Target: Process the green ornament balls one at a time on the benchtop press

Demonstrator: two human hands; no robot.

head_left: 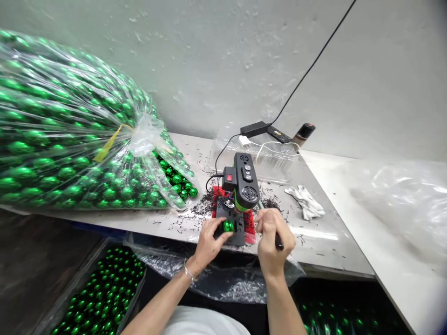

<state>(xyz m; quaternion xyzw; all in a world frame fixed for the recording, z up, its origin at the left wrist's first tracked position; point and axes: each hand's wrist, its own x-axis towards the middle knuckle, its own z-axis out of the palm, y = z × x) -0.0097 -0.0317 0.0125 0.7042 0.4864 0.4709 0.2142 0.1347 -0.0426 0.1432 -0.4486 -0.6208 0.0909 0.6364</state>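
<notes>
My left hand (209, 242) reaches to the base of a small black machine (246, 179), its thumb and fingers closed around a shiny green ball (228, 226). To the right of the machine, my right hand (272, 232) is wrapped round a black-handled tool (279, 242), whose handle end sticks out below the fist. The tool's far end is hidden behind the machine's head. A red mat (249, 225) lies beneath the black base plate, with small black bits scattered around it.
A large clear bag of green balls (70, 139) fills the left of the table (314, 237). White gloves (306, 202) lie to the right. Behind are a black adapter (254, 129), cables and a bottle (304, 133). Green balls fill a container (101, 288) below left.
</notes>
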